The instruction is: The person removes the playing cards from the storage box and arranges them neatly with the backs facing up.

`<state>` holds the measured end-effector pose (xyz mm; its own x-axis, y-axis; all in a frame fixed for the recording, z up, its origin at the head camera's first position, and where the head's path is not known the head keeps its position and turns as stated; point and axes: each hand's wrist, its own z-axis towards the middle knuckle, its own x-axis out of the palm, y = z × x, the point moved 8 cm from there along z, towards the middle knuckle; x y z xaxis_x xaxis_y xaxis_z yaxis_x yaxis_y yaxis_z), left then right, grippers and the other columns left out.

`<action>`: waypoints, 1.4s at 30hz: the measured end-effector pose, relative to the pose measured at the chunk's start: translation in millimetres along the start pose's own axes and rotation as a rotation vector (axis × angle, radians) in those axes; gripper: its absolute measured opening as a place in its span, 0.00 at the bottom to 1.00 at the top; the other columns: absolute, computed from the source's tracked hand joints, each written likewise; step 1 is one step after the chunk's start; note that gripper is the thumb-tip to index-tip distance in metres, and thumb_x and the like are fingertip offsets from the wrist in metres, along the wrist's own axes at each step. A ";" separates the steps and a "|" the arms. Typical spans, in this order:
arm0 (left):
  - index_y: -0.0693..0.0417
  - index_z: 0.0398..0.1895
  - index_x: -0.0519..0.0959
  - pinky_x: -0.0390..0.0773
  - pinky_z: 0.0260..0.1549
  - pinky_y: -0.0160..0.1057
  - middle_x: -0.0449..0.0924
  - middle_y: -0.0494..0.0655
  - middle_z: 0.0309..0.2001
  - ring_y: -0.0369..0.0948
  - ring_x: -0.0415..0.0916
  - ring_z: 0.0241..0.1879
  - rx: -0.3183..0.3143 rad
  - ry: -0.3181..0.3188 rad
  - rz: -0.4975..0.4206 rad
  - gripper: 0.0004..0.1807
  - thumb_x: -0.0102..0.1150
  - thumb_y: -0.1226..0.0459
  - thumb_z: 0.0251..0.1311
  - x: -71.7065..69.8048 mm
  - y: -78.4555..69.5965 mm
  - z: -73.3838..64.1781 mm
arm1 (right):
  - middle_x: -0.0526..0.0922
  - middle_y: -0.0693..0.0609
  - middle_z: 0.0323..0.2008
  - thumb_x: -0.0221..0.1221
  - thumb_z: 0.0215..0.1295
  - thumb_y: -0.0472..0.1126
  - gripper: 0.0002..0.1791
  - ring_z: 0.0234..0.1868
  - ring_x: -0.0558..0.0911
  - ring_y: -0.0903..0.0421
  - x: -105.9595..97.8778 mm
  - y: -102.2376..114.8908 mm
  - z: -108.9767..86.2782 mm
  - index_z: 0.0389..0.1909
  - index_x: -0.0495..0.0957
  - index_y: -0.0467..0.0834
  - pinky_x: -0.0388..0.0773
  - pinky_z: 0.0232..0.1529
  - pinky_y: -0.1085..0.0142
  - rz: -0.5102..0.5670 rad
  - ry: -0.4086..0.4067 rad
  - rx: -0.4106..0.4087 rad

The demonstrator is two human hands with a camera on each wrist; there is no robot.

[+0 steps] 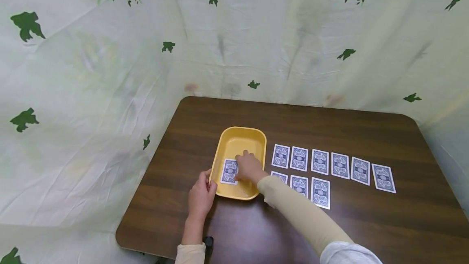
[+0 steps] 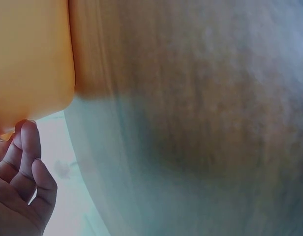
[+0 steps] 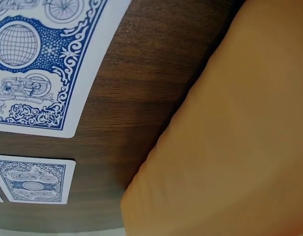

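A shallow yellow tray (image 1: 239,137) lies on the table, and one blue-backed playing card (image 1: 229,171) is face down in it. My left hand (image 1: 202,194) grips the tray's left rim near the front corner; its fingertips meet the tray edge in the left wrist view. Reaching over the tray's right side, my right hand (image 1: 250,168) has bent fingers at the right edge of that card, covering part of it. In the right wrist view the tray's wall (image 3: 230,123) hides the right hand.
Right of the tray, face-down cards lie in two rows on the brown table (image 1: 348,129): several in the back row (image 1: 320,161), three in the front row (image 1: 321,192). The right sleeve (image 1: 304,211) passes over the front row's near side. A leaf-print curtain (image 1: 234,52) hangs behind the table.
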<state>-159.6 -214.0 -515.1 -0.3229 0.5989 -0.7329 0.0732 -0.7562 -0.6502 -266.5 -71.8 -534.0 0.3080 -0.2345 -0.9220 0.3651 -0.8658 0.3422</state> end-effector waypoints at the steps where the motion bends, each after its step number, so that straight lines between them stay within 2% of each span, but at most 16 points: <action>1: 0.61 0.55 0.75 0.65 0.20 0.39 0.67 0.43 0.21 0.40 0.65 0.20 -0.001 0.001 0.001 0.19 0.54 0.66 0.60 0.2 0.3 -0.2 | 0.72 0.41 0.46 0.78 0.38 0.49 0.37 0.44 0.74 0.43 -0.3 0.6 -0.7 0.51 0.77 0.39 0.77 0.37 0.54 0.001 -0.003 0.008; 2: 0.61 0.55 0.75 0.65 0.20 0.39 0.67 0.43 0.21 0.40 0.65 0.20 -0.002 0.002 0.002 0.19 0.54 0.66 0.60 0.4 0.5 -0.3 | 0.73 0.41 0.46 0.78 0.39 0.47 0.37 0.45 0.74 0.43 -4.9 3.5 -4.4 0.52 0.76 0.39 0.77 0.38 0.54 0.006 0.015 0.030; 6: 0.60 0.55 0.75 0.64 0.20 0.39 0.66 0.42 0.21 0.40 0.64 0.19 0.001 0.001 0.007 0.19 0.54 0.66 0.60 0.6 1.1 -0.1 | 0.73 0.41 0.47 0.79 0.37 0.44 0.41 0.44 0.75 0.43 -4.2 4.9 -3.4 0.54 0.71 0.38 0.77 0.38 0.53 0.007 -0.004 0.049; 14: 0.60 0.54 0.76 0.65 0.19 0.40 0.66 0.42 0.21 0.40 0.64 0.19 0.023 -0.018 -0.001 0.18 0.54 0.66 0.60 0.4 -0.9 0.9 | 0.74 0.41 0.44 0.79 0.38 0.43 0.40 0.41 0.76 0.44 -3.3 7.7 -4.6 0.53 0.70 0.37 0.78 0.35 0.53 -0.022 -0.036 0.049; 16: 0.61 0.54 0.76 0.65 0.19 0.40 0.66 0.42 0.21 0.40 0.65 0.19 0.031 -0.019 -0.004 0.19 0.54 0.66 0.60 1.3 -1.9 0.8 | 0.75 0.42 0.42 0.77 0.40 0.43 0.38 0.41 0.77 0.45 -5.5 6.5 -5.9 0.52 0.70 0.38 0.78 0.35 0.54 -0.031 -0.054 0.045; 20: 0.61 0.54 0.76 0.66 0.20 0.41 0.68 0.42 0.20 0.41 0.66 0.19 0.042 -0.031 -0.014 0.19 0.55 0.66 0.59 0.9 -2.0 0.4 | 0.78 0.47 0.33 0.69 0.50 0.37 0.19 0.34 0.80 0.49 -14.1 4.8 -9.9 0.42 0.74 0.40 0.77 0.32 0.56 0.009 -0.091 0.021; 22: 0.61 0.54 0.76 0.66 0.20 0.41 0.68 0.43 0.20 0.41 0.66 0.19 0.040 -0.037 -0.013 0.19 0.56 0.67 0.58 0.2 -0.8 0.4 | 0.78 0.49 0.28 0.65 0.53 0.34 0.10 0.30 0.78 0.51 -21.4 3.9 -13.5 0.35 0.75 0.42 0.75 0.30 0.59 0.094 -0.109 0.011; 24: 0.61 0.54 0.76 0.66 0.20 0.41 0.69 0.43 0.21 0.41 0.67 0.20 0.034 -0.035 -0.010 0.19 0.56 0.67 0.58 -0.6 0.3 0.9 | 0.77 0.51 0.25 0.63 0.55 0.34 0.04 0.27 0.76 0.54 -30.7 2.2 -18.5 0.30 0.76 0.42 0.73 0.29 0.62 0.221 -0.123 0.010; 28: 0.61 0.55 0.75 0.66 0.21 0.41 0.69 0.44 0.22 0.41 0.67 0.21 0.019 -0.020 -0.007 0.19 0.55 0.67 0.59 -1.2 1.8 1.2 | 0.78 0.54 0.26 0.63 0.59 0.35 0.03 0.28 0.75 0.58 -51.1 -4.3 -29.0 0.28 0.79 0.43 0.72 0.30 0.66 0.460 -0.168 0.008; 31: 0.62 0.56 0.75 0.66 0.21 0.41 0.69 0.44 0.22 0.41 0.67 0.21 0.002 -0.007 -0.007 0.20 0.55 0.67 0.60 0.0 3.2 0.4 | 0.80 0.52 0.26 0.64 0.59 0.35 0.02 0.28 0.77 0.59 -62.6 -17.4 -37.8 0.30 0.81 0.42 0.74 0.30 0.67 0.630 -0.227 0.030; 34: 0.62 0.57 0.74 0.67 0.22 0.40 0.69 0.44 0.23 0.41 0.67 0.22 -0.025 0.012 -0.003 0.20 0.54 0.67 0.61 2.4 5.1 0.0 | 0.82 0.51 0.26 0.64 0.59 0.33 0.02 0.27 0.79 0.58 -69.2 -39.4 -49.5 0.32 0.82 0.39 0.77 0.31 0.65 0.801 -0.301 0.081; 39: 0.61 0.58 0.74 0.67 0.23 0.40 0.69 0.46 0.23 0.43 0.67 0.22 -0.044 0.024 -0.004 0.21 0.54 0.65 0.62 4.0 5.9 0.8 | 0.82 0.48 0.29 0.63 0.61 0.33 0.07 0.30 0.80 0.54 -67.5 -83.6 -77.4 0.38 0.83 0.35 0.80 0.38 0.56 1.045 -0.398 0.226; 42: 0.61 0.58 0.73 0.67 0.23 0.40 0.69 0.46 0.23 0.43 0.67 0.22 -0.043 0.029 -0.005 0.21 0.53 0.65 0.62 4.4 5.3 2.4 | 0.82 0.48 0.30 0.62 0.62 0.34 0.09 0.31 0.79 0.56 -64.3 -109.2 -95.9 0.41 0.83 0.33 0.80 0.38 0.60 1.121 -0.456 0.306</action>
<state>-162.9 -216.0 -521.3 -0.2961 0.6103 -0.7348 0.1126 -0.7416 -0.6613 -241.9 80.2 -494.7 -0.0379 -0.9881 -0.1491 -0.1391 -0.1425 0.9800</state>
